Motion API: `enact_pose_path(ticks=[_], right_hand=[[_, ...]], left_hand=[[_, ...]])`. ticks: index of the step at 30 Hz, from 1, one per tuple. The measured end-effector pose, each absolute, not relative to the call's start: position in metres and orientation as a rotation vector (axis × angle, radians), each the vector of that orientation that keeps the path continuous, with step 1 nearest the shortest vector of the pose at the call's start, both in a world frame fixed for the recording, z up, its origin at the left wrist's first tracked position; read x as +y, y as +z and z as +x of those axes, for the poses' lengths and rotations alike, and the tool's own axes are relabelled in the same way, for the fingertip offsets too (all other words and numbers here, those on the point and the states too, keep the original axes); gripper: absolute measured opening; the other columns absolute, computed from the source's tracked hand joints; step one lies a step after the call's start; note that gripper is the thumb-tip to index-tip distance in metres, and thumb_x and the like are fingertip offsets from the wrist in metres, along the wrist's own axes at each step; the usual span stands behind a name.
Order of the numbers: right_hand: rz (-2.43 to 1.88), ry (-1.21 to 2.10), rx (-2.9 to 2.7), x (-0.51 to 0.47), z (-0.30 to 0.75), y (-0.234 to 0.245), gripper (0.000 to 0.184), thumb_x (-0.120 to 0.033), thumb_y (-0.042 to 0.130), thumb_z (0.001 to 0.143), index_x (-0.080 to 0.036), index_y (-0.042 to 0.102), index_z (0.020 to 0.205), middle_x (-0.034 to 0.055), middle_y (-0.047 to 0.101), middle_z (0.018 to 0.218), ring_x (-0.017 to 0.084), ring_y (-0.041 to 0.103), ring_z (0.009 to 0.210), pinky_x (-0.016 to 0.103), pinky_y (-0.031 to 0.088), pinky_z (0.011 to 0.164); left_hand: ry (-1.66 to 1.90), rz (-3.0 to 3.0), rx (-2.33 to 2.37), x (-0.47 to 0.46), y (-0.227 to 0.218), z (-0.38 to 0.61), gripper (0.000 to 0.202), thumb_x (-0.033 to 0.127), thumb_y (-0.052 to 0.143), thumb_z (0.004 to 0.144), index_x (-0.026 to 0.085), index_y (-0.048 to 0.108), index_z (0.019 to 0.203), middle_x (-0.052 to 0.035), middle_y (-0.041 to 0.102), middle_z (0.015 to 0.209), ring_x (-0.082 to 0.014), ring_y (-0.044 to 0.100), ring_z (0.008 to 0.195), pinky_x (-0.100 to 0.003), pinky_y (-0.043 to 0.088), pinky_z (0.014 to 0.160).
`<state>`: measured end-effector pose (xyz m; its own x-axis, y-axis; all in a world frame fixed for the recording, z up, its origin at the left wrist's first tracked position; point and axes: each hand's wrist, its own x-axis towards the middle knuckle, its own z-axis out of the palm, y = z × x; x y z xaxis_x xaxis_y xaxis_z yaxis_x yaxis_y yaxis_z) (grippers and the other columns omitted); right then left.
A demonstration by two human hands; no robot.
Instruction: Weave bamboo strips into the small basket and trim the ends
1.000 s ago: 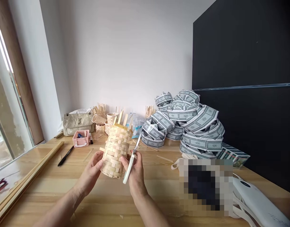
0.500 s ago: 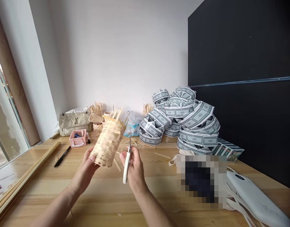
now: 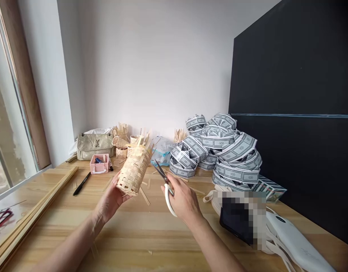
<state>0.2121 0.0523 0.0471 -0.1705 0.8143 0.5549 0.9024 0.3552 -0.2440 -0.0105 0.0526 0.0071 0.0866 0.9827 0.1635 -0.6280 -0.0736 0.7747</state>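
Observation:
A woven basket (image 3: 133, 172) of pale flat strips leans to the right in my left hand (image 3: 111, 198), which grips it near its base. Loose strip ends stick out of its upper rim. My right hand (image 3: 184, 198) is closed around white-handled scissors (image 3: 168, 196). Their dark blades are slightly parted, point up and left, and stand apart from the basket. Part of the handle is hidden by my fingers.
Coils of patterned ribbon (image 3: 230, 151) are piled at the back right. A beige handbag (image 3: 95, 145), a pink box (image 3: 99, 164) and small baskets (image 3: 121, 152) stand at the back left. A black pen (image 3: 82, 183) and long strips (image 3: 34, 215) lie left; a white device (image 3: 301, 241) lies right.
My right hand has moved right with the scissors, which have turned so their blades show apart and point up-left. The basket has turned slightly in my left hand. The whole view has shifted a little.

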Motion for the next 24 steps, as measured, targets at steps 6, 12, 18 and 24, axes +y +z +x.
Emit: enact_pose_path(ticks=[6, 12, 18, 24], right_hand=[[-1.470, -0.076, -2.019, 0.046, 0.201, 0.059, 0.020, -0.029, 0.046, 0.078, -0.022, 0.053, 0.095, 0.0022, 0.058, 0.081, 0.015, 0.054, 0.072, 0.022, 0.033, 0.059], [-1.361, 0.094, -2.057, 0.042, 0.192, 0.066, 0.025, -0.022, 0.044, 0.077, -0.020, 0.049, 0.101, 0.0032, 0.057, 0.083, 0.015, 0.052, 0.070, 0.022, 0.035, 0.057], [-1.369, -0.044, -2.074, 0.040, 0.189, 0.064, 0.032, -0.021, 0.044, 0.077, -0.022, 0.047, 0.109, 0.0050, 0.055, 0.092, 0.016, 0.053, 0.078, 0.024, 0.036, 0.064], [-1.503, -0.299, -2.088, 0.037, 0.184, 0.070, 0.034, -0.023, 0.044, 0.078, -0.023, 0.047, 0.112, 0.0046, 0.054, 0.087, 0.018, 0.053, 0.076, 0.025, 0.033, 0.060]], left_hand=[[1.434, 0.892, 0.449, 0.042, 0.007, 0.000, 0.050, 0.035, 0.048, 0.081, 0.033, 0.030, 0.128, -0.0033, 0.034, 0.136, -0.0238, 0.043, 0.113, -0.041, 0.040, 0.088], [1.458, 0.891, 0.428, 0.041, 0.007, 0.000, 0.052, 0.036, 0.053, 0.078, 0.035, 0.033, 0.126, -0.0028, 0.031, 0.138, -0.0260, 0.039, 0.117, -0.044, 0.036, 0.092], [1.463, 0.903, 0.426, 0.038, 0.010, 0.003, 0.060, 0.034, 0.056, 0.076, 0.036, 0.027, 0.129, -0.0029, 0.029, 0.139, -0.0259, 0.036, 0.119, -0.043, 0.036, 0.093], [1.437, 0.926, 0.384, 0.034, 0.013, 0.005, 0.062, 0.033, 0.054, 0.078, 0.036, 0.024, 0.131, -0.0024, 0.024, 0.141, -0.0264, 0.033, 0.122, -0.043, 0.033, 0.095]])
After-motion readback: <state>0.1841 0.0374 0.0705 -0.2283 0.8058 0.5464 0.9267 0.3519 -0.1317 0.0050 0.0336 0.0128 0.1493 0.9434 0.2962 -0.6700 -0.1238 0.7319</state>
